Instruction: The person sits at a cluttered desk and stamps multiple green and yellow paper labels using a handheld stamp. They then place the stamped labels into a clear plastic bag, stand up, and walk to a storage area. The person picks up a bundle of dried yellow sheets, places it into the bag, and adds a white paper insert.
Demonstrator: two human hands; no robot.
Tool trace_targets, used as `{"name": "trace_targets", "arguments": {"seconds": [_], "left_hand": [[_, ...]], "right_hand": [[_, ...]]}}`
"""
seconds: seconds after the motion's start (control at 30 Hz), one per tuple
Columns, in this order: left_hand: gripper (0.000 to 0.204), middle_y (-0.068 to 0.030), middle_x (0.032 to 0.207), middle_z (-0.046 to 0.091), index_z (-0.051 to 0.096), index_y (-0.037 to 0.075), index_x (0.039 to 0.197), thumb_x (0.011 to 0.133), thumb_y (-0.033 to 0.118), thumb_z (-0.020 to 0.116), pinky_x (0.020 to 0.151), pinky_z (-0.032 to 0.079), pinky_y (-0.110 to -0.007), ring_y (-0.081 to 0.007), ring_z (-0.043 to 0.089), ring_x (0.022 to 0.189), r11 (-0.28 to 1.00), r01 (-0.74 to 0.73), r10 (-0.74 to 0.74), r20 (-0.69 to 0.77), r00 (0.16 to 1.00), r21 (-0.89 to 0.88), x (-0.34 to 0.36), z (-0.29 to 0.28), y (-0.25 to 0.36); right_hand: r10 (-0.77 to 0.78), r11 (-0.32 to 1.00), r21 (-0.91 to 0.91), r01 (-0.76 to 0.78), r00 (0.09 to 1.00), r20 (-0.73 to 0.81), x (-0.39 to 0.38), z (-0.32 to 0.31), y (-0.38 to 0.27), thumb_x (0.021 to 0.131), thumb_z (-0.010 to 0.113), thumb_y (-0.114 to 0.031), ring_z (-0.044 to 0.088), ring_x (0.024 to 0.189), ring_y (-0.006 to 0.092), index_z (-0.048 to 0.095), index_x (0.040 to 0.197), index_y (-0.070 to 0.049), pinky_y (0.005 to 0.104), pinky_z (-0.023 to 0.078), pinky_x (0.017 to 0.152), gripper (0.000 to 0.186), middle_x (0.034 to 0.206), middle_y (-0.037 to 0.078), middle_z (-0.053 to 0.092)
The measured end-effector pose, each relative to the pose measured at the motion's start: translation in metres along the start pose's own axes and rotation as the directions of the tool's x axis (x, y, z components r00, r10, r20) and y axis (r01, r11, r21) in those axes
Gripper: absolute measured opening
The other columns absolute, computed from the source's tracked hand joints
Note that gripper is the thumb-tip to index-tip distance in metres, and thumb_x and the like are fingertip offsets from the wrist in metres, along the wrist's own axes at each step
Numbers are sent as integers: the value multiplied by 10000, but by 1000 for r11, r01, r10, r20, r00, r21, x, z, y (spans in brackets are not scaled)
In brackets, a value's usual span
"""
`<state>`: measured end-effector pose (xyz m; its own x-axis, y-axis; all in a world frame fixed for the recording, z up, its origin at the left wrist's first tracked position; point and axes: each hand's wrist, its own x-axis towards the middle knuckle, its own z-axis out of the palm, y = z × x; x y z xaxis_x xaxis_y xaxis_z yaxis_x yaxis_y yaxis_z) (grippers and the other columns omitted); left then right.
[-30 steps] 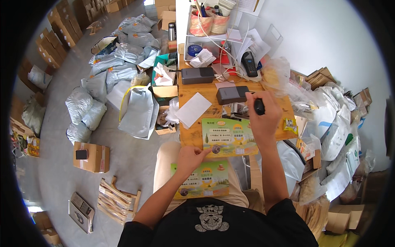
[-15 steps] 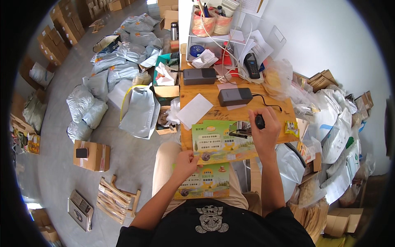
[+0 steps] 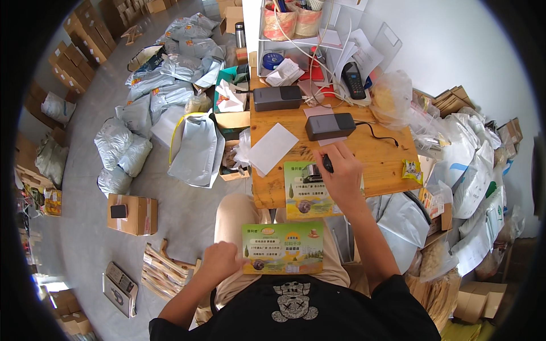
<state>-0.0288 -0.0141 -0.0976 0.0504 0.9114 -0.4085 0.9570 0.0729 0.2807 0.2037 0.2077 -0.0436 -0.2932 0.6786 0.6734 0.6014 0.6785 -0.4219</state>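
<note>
My right hand [image 3: 343, 173] grips a hand stamp [image 3: 328, 163] with a black knob and a shiny metal frame. The stamp sits over the upper left part of a green printed sheet [image 3: 307, 208] at the table's front edge; my hand hides much of that sheet's right side. Across my lap lies another green printed sheet [image 3: 284, 248] with a landscape picture. At its left edge my left hand [image 3: 222, 262] is closed, fingertips curled against the edge and partly hidden.
Two dark grey boxy devices with cables [image 3: 330, 126], a blank white paper [image 3: 274, 149] and a small yellow packet [image 3: 412, 171] lie on the wooden table [image 3: 387, 165]. A wire shelf stands behind. Grey parcels [image 3: 133, 156] and a carton [image 3: 132, 215] occupy the floor at left; bags crowd the right.
My left hand has come down and left from the table, and a sheet now lies fully over my lap. My right hand has moved the stamp left and lower over the sheet on the table.
</note>
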Motion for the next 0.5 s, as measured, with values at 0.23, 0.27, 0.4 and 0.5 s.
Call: {"name": "trace_targets", "arguments": {"seconds": [0.23, 0.27, 0.4, 0.5], "left_hand": [[329, -90, 593, 630, 672, 1, 716, 812, 315, 656, 468, 455, -284, -166, 599, 491, 645, -98, -69, -186, 980, -758, 74, -21, 54], [333, -80, 589, 630, 675, -7, 727, 817, 313, 653, 460, 449, -269, -142, 592, 483, 655, -75, -72, -161, 984, -752, 84, -16, 60], [338, -79, 528, 610, 677, -2, 678, 801, 312, 653, 490, 462, -293, -166, 600, 471, 672, 2, -140, -125, 982, -741, 109, -3, 81], [286, -68, 535, 621, 672, -14, 688, 790, 254, 668, 463, 457, -273, -133, 588, 447, 520, 19, -194, -97, 976, -854, 110, 6, 79]], "right_hand": [[-23, 999, 38, 26, 997, -74, -15, 25, 15, 736, 681, -3, 497, 636, 312, 540, 719, -15, 382, 383, 580, 143, 669, 105, 506], [-30, 999, 31, 32, 996, -82, -16, 24, 12, 735, 681, 0, 500, 636, 311, 538, 716, -14, 382, 383, 580, 145, 666, 105, 506], [-68, 997, 19, 69, 996, -56, 11, -8, 1, 739, 698, -39, 513, 627, 289, 548, 726, -33, 369, 388, 543, 151, 692, 105, 510], [58, 998, 39, -51, 976, -209, 25, -31, -16, 750, 697, -41, 510, 611, 287, 556, 729, -33, 362, 386, 541, 142, 686, 104, 520]]}}
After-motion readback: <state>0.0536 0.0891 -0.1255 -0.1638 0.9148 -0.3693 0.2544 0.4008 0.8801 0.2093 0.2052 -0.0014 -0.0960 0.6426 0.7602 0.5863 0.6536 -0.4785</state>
